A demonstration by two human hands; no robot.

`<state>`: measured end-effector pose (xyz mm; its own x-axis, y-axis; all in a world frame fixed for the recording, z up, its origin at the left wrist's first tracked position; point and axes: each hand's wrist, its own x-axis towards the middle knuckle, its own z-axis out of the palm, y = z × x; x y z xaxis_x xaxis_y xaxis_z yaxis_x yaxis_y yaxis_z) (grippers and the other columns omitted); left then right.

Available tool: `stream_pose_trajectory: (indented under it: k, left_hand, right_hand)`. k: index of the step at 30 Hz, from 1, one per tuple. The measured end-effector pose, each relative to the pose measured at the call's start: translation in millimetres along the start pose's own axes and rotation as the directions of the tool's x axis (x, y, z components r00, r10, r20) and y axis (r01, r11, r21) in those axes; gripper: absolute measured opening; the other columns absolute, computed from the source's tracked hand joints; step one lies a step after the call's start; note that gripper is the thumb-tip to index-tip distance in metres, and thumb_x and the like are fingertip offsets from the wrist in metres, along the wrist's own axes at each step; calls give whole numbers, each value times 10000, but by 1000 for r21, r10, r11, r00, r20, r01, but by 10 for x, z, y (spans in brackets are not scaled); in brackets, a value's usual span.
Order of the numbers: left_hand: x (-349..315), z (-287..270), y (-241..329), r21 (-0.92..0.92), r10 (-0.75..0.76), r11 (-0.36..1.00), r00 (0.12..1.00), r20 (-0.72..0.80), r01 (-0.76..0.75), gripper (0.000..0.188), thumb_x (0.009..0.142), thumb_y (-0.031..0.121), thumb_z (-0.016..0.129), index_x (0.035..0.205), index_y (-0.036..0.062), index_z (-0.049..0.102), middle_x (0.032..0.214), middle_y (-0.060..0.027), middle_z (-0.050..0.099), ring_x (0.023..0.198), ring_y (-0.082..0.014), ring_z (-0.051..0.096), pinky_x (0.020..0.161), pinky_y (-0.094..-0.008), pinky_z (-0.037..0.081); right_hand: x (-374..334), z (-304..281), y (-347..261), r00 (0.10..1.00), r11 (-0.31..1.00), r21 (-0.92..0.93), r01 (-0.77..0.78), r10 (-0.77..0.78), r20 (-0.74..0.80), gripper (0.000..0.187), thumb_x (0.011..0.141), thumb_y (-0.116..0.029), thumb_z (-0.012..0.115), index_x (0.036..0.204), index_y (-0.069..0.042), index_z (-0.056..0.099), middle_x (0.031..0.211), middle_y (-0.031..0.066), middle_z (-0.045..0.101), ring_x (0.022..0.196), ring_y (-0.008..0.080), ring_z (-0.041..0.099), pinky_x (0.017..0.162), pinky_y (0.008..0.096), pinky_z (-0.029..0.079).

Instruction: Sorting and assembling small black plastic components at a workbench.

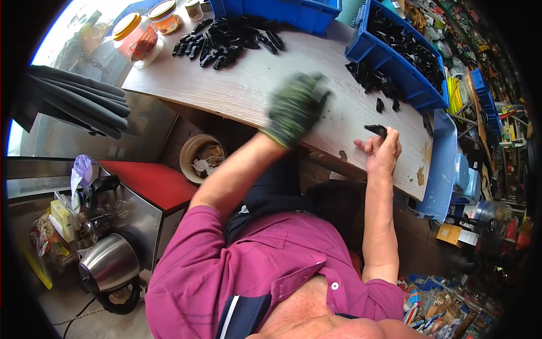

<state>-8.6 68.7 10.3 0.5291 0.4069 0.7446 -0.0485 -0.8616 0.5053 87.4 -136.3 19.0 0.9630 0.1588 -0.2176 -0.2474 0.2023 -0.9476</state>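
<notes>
My left hand [297,109], in a dark green patterned work glove, hangs over the near part of the pale wooden table [248,85]. Motion smears its fingers, so what they do is unclear. Bare and ungloved, my right hand [384,151] is above the table's right front part. Its thumb and forefinger pinch a small black plastic piece [375,130], which points left. Similar black pieces [228,39] lie heaped at the back left. More loose black pieces [370,77] lie beside a blue crate [361,42], itself filled with black pieces.
Another blue crate [282,12] stands at the table's back edge. Lidded jars [138,42] occupy the far left corner. Below the table is a bin [189,161] with waste. A steel kettle [113,263] sits at lower left. A light blue tub [437,169] borders the right edge.
</notes>
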Motion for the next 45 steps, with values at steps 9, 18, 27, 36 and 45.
stream_pose_trajectory:
  k: [9, 18, 27, 36, 45]
  left_hand:
    - [401, -778, -1383, 716, -109, 695, 976, 187, -59, 240, 889, 287, 625, 1068, 140, 687, 1012, -115, 646, 945, -354, 605, 750, -500, 514]
    - [381, -562, -1214, 513, 52, 835, 958, 283, -197, 250, 945, 236, 584, 1161, 137, 662, 1065, -173, 680, 961, -398, 626, 846, -529, 488]
    - [405, -401, -1168, 565, -176, 824, 928, 328, -43, 316, 951, 400, 571, 1039, 116, 679, 967, -180, 680, 882, -383, 652, 749, -540, 503]
    - [110, -178, -428, -204, -263, 913, 891, 369, 354, 379, 916, 134, 678, 1291, 99, 639, 1048, -118, 750, 921, -207, 738, 834, -337, 552]
    - [-130, 162, 283, -223, -189, 926, 884, 427, 306, 477, 844, 336, 775, 1211, 50, 671, 1023, -162, 720, 878, -285, 709, 789, -399, 556]
  right_hand:
    - [807, -719, -565, 859, 990, 84, 114, -56, -508, 328, 936, -337, 569, 960, -27, 467, 536, 73, 305, 488, 250, 429, 675, 619, 595]
    - [877, -779, -385, 963, 995, -96, 27, -52, -263, 365, 812, -265, 801, 974, -15, 590, 519, 18, 379, 400, 166, 442, 551, 456, 613]
    - [899, -127, -304, 989, 900, -430, -75, 14, -145, 334, 792, -295, 848, 911, -63, 638, 567, -23, 442, 418, 91, 431, 451, 317, 544]
    - [903, 137, -326, 988, 484, -874, 48, -153, -30, 393, 776, -384, 828, 895, -44, 670, 580, -10, 483, 403, 106, 430, 377, 298, 479]
    - [467, 168, -111, 994, 939, -342, -35, 70, 89, 273, 874, -319, 753, 903, -58, 680, 547, -55, 445, 401, 80, 467, 391, 305, 527]
